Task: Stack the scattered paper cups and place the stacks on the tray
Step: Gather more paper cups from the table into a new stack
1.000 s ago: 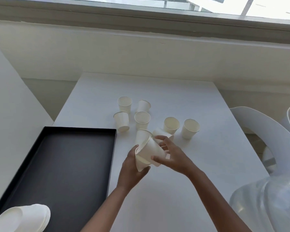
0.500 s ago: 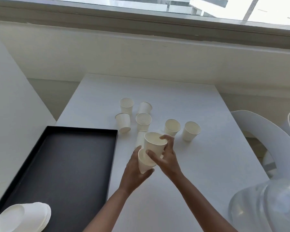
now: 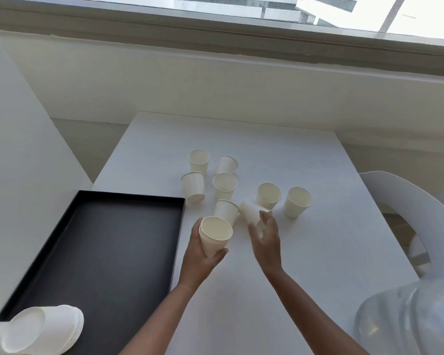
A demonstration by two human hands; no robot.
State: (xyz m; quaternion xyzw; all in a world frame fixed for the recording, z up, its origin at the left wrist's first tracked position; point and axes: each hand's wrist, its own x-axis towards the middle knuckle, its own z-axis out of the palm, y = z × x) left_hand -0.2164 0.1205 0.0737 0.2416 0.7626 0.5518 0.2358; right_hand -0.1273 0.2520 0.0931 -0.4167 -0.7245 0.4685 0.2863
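Head view: right hand released nested cups.

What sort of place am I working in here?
Probably an office break room or cafeteria corner: a plain white table near a wide window facing buildings, a white moulded chair, and disposable paper cups.

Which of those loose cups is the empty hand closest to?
The cup lying on its side, right at the right hand's fingertips. The nearest upright cup stands beyond it; the left hand grips another cup.
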